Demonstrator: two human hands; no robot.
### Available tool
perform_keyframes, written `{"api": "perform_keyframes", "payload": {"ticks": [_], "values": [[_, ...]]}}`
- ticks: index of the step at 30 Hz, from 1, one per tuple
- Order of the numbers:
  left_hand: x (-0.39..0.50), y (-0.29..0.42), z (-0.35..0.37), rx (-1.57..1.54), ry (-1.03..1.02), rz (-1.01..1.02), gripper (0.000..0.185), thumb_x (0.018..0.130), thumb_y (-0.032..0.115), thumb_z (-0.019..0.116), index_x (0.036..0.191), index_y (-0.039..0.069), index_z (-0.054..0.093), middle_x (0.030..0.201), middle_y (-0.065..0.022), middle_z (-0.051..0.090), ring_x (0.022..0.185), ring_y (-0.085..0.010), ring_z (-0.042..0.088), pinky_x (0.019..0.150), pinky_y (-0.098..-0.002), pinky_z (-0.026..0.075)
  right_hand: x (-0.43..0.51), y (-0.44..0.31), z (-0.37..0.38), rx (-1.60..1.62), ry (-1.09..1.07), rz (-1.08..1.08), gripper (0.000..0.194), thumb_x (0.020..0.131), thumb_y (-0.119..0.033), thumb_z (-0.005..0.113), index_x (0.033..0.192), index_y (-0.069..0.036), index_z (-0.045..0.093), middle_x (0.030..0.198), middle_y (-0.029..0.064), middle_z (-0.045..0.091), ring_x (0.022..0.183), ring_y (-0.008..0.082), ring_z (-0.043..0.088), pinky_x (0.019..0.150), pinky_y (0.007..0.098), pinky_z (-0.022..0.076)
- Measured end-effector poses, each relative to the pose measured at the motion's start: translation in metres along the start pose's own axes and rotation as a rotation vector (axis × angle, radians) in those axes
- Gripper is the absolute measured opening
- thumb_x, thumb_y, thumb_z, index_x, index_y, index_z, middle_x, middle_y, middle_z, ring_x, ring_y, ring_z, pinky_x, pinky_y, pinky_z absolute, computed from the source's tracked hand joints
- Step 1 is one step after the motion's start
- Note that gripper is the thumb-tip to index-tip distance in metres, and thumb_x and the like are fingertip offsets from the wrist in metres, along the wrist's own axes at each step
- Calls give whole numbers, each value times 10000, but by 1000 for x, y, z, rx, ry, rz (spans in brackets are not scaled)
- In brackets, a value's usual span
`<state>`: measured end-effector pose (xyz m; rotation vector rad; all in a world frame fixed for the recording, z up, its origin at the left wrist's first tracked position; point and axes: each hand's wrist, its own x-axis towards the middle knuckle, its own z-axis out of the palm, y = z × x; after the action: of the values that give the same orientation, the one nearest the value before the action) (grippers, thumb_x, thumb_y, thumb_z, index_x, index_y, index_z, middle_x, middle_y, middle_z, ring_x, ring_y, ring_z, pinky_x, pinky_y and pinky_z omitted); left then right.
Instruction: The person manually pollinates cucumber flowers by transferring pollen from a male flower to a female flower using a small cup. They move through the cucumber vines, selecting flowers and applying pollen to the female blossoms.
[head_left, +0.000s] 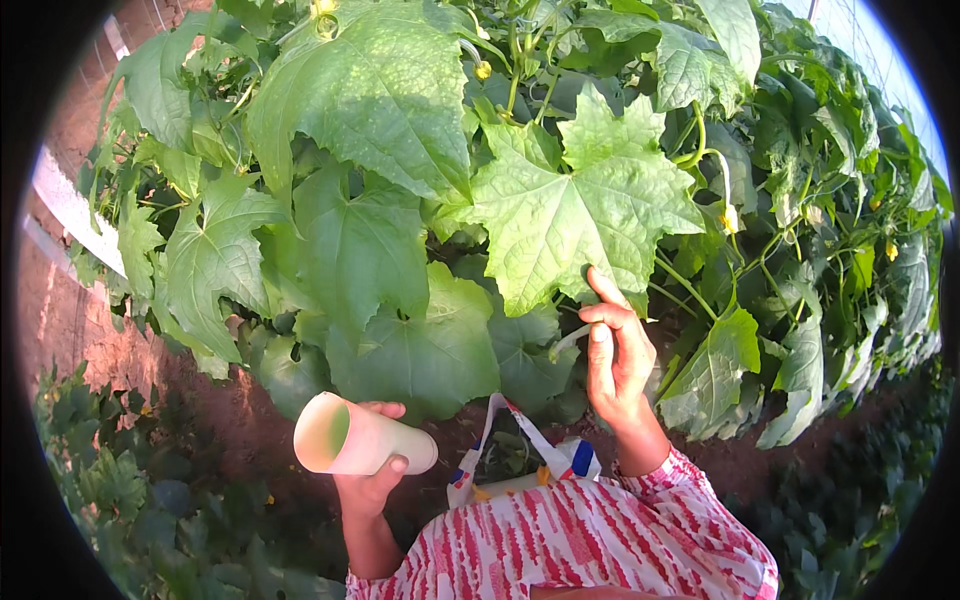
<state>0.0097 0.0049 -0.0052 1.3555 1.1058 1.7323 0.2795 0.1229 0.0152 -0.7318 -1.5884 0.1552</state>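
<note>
My left hand (371, 480) is closed around a pale paper or plastic cup (382, 442), tilted on its side with its rim facing left; its inside looks greenish. Before me on the right, my right hand (619, 352) reaches up with the index finger at the lower edge of a bright green lobed leaf (574, 202). Between its thumb and fingers is the end of a thin pale green stalk or young fruit (570, 341), whose hold is partly hidden. A yellow flower (729, 219) hangs on a curved stem right of that leaf.
Dense climbing vines with large leaves (360, 97) fill the space ahead. A bag with white straps (525, 427) hangs at my front. Low plants (112, 480) grow at the lower left, beside bare soil (202, 405). A white beam (71, 202) stands at the far left.
</note>
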Motion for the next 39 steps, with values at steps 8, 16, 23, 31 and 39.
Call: {"api": "perform_keyframes", "payload": {"ticks": [8,16,23,31,39], "values": [[16,-2,59,1,52,17,691,682,266,805,1213,-13,463,1097,-147,579,1038,-275,575,883,-416,459,11,61,-35,140,-64,-2,126,922,-6,468,979,19,577,1228,250,554,1059,295,611,882,353,485],[-12,56,31,24,59,1,670,690,245,789,1210,-22,462,1093,-137,565,1038,-277,572,897,-429,458,-2,72,-71,1171,432,976,211,975,-235,481,1071,-48,506,1137,149,566,754,134,588,640,256,495],[-6,94,-13,-30,107,-32,634,682,170,781,1197,-17,461,1072,-142,578,1016,-265,578,872,-410,472,174,35,8,844,278,704,219,948,-227,518,1103,-73,525,1036,67,589,830,156,590,667,298,497],[-36,95,-11,-20,210,-62,695,673,218,786,1229,-19,443,1075,-143,566,997,-260,582,865,-405,478,285,91,34,974,-310,570,201,953,-241,518,1066,-75,519,967,58,570,747,143,560,606,290,471],[-38,111,2,29,313,-70,734,661,328,774,1223,-4,440,1073,-123,542,997,-259,565,879,-407,446,310,140,39,1085,-716,613,191,959,-254,518,1029,-76,512,899,48,552,663,129,530,546,282,445]]}}
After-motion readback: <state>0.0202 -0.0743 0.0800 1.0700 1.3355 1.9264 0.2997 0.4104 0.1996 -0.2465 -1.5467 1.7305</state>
